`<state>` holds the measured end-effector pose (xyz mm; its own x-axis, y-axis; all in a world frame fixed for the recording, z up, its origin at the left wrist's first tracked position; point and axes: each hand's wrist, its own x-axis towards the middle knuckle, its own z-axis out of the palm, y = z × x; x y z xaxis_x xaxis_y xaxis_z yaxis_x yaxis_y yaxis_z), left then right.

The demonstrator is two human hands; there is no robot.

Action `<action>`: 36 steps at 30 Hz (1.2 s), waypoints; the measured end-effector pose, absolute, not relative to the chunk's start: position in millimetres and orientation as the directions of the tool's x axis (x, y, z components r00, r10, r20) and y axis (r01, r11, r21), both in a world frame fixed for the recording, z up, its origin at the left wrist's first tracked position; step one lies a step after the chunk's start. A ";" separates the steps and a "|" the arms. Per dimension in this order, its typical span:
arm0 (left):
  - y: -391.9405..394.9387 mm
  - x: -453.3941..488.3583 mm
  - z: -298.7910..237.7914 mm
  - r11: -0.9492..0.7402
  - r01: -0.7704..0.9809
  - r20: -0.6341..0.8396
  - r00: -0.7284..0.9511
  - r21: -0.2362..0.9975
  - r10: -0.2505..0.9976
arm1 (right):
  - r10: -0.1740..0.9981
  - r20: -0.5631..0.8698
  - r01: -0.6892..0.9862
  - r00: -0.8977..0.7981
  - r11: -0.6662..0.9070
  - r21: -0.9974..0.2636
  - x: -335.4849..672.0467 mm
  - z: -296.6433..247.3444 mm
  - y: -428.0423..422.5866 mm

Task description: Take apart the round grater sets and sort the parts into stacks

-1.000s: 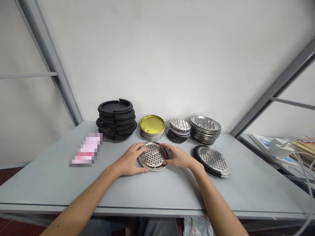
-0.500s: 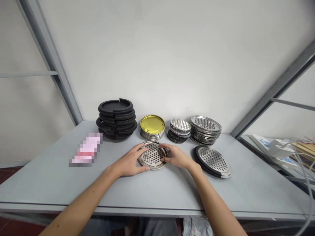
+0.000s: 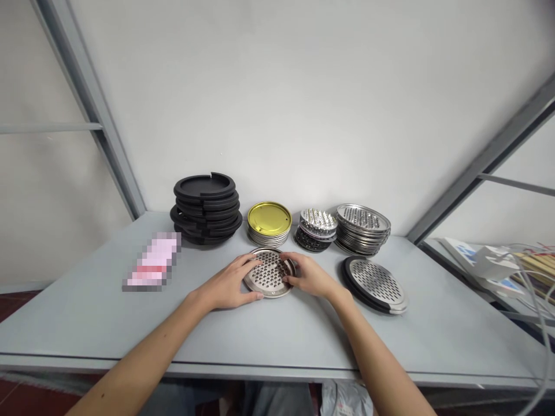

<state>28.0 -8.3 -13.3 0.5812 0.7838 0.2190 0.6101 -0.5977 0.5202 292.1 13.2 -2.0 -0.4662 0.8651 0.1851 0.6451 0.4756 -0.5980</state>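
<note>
A round metal grater plate with a perforated centre lies flat on the grey table. My left hand grips its left rim, fingers over the top and thumb along the near edge. On the opposite side, my right hand has its fingers bent around the right rim. Just behind the plate stands a stack of round discs topped by a gold-coloured lid. Small spiked grater discs and larger metal-rimmed grater plates are piled to its right. Nearer my right forearm rests a round grater with a black holder.
Black round holders form a tall pile at the back left. A pixelated pink item lies on the table's left. Grey metal posts flank the wall. Beyond the right edge are a white box and loose cables.
Both hands keep the same hold on the grater plate, which stays in place. Only a very slight shift of the camera view shows.
</note>
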 end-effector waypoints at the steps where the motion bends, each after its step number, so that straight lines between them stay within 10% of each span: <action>1: -8.1 28.1 -13.3 -0.599 0.606 0.224 0.580 0.524 0.783 | 0.862 0.183 0.645 -0.473 0.480 -0.595 292.0 -1.7 12.9; 16: -5.2 27.4 -14.9 -0.607 0.583 0.242 0.583 0.541 0.776 | 0.870 0.160 0.576 -0.467 0.436 -0.691 292.4 -2.8 11.5; 25: -5.4 26.1 -12.4 -0.610 0.604 0.244 0.579 0.513 0.778 | 0.896 0.168 0.770 -0.411 0.440 -0.463 293.3 1.8 11.3; 36: -2.7 24.8 -17.3 -0.585 0.617 0.206 0.575 0.526 0.792 | 0.874 0.130 0.740 -0.468 0.468 -0.483 291.2 5.5 8.8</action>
<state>24.8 -2.7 -17.3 0.5754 0.7916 0.2057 0.6171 -0.5853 0.5259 291.2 8.8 5.5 -0.4681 0.8741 0.1301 0.7398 0.4681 -0.4832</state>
